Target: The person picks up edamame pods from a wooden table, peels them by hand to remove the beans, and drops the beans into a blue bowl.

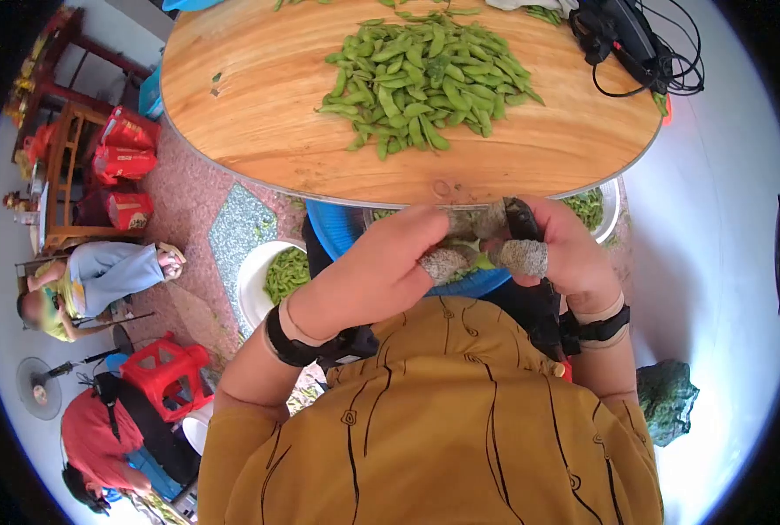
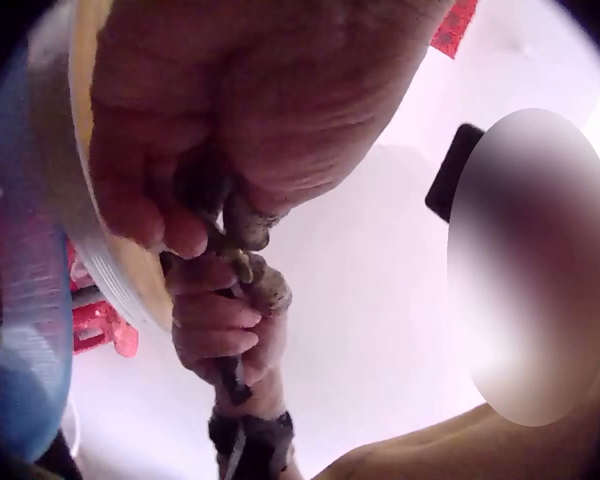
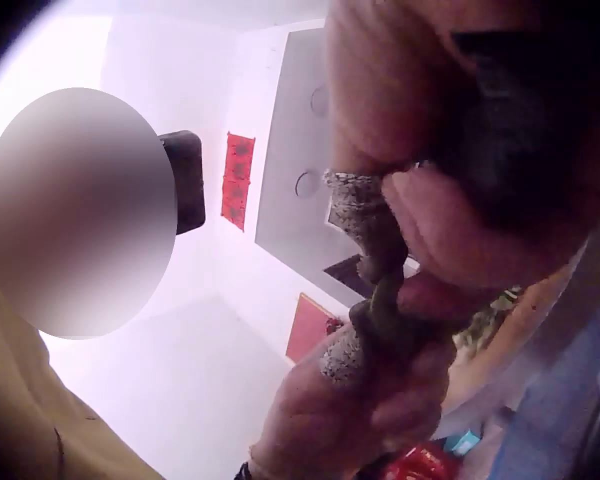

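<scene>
Close to the table's near edge, my left hand (image 1: 399, 249) and right hand (image 1: 574, 249) meet thumb to thumb. Grey fabric covers (image 1: 525, 257) wrap the thumbs and a fingertip. Between the thumb tips a green pod (image 3: 385, 305) is pinched, mostly covered by the fingers. The right fingers also curl round a slim black tool (image 1: 522, 219), whose dark end (image 2: 235, 385) sticks out below that hand in the left wrist view; its working part is hidden. Beneath both hands sits a blue basin (image 1: 333, 229) with green pods in it.
A heap of green pods (image 1: 425, 79) lies on the wooden table (image 1: 259, 114). Black cables and a device (image 1: 626, 44) rest at its right. White bowls of pods (image 1: 252, 284) stand low on either side. Two people and a red stool (image 1: 167, 376) are at left.
</scene>
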Motion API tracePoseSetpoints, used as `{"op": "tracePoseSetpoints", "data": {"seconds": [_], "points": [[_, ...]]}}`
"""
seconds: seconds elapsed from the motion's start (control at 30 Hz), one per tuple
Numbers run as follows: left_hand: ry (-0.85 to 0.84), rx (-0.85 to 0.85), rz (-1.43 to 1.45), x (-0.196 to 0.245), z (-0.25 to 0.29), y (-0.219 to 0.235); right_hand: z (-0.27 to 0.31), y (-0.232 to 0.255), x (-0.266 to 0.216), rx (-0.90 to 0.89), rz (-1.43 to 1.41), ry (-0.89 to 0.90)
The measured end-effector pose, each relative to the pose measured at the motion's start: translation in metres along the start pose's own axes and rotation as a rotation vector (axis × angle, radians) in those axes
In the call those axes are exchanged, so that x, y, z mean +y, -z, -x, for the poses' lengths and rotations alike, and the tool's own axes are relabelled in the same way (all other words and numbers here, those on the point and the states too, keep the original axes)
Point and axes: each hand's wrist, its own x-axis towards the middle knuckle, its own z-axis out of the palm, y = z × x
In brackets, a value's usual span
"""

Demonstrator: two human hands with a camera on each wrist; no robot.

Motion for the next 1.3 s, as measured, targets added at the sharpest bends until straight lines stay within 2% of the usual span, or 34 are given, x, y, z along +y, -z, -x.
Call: {"op": "tracePoseSetpoints", "data": {"seconds": [0.07,0.1,0.17,0.2,0.23,0.27,0.3,0.33,0.4,0.53,0.67,0.73,0.83,0.9,0.93,0.97,1.0,1.03,1.1,1.13,1.2,1.3], "points": [[0.138,-0.101,0.305,0.002,0.005,0.002,-0.002,-0.001,0.005,0.02,-0.026,0.02],[0.14,-0.111,0.302,0.005,0.007,0.002,-0.004,-0.002,0.008,0.038,-0.04,0.037],[0.508,-0.194,0.681,0.012,0.011,0.002,-0.012,-0.003,0.019,0.081,-0.054,0.052],[0.511,-0.194,0.675,0.01,0.013,-0.003,-0.015,-0.003,0.023,0.121,-0.059,0.063],[0.544,-0.046,0.708,0.005,0.015,-0.01,-0.015,-0.006,0.024,0.116,-0.061,0.066],[0.574,0.105,0.74,0.002,0.017,-0.014,-0.013,-0.009,0.027,0.153,0.062,0.099],[0.599,0.159,0.755,0.002,0.016,-0.013,-0.011,-0.013,0.029,0.19,0.185,0.13],[0.601,0.163,0.752,0.001,0.016,-0.014,-0.008,-0.016,0.031,0.186,0.185,0.132],[0.567,0.273,0.83,-0.002,0.015,-0.018,-0.004,-0.021,0.034,0.179,0.163,0.239],[0.562,0.272,0.861,0.002,0.011,-0.02,-0.004,-0.015,0.033,0.054,0.308,0.21],[0.541,0.237,0.871,-0.003,0.01,-0.024,-0.005,-0.017,0.029,0.072,0.291,0.258],[0.537,0.233,0.88,-0.004,0.01,-0.027,-0.005,-0.017,0.026,0.069,0.286,0.195],[0.52,0.253,0.813,-0.007,0.01,-0.029,-0.007,-0.018,0.026,0.094,0.243,0.169],[0.419,0.227,0.395,-0.011,0.011,-0.029,-0.01,-0.015,0.031,0.101,0.209,0.184],[0.42,0.225,0.396,-0.009,0.01,-0.028,-0.012,-0.014,0.035,0.11,0.173,0.199],[0.263,0.217,0.072,-0.004,0.009,-0.025,-0.016,-0.01,0.04,0.114,0.17,0.197],[0.099,0.204,-0.249,0.0,0.007,-0.024,-0.021,-0.007,0.046,0.101,0.018,0.146],[0.098,0.202,-0.246,-0.002,0.007,-0.025,-0.023,-0.005,0.048,0.087,-0.13,0.096],[0.312,0.215,0.12,-0.005,0.008,-0.029,-0.015,-0.008,0.036,0.096,-0.06,0.127],[0.312,0.215,0.12,-0.005,0.008,-0.028,-0.012,-0.01,0.031,0.104,0.007,0.159],[0.512,0.322,0.696,-0.004,0.006,-0.027,-0.009,-0.01,0.03,0.105,0.043,0.189],[0.506,0.293,0.739,-0.002,0.004,-0.025,-0.007,-0.009,0.029,0.073,0.087,0.232]]}}
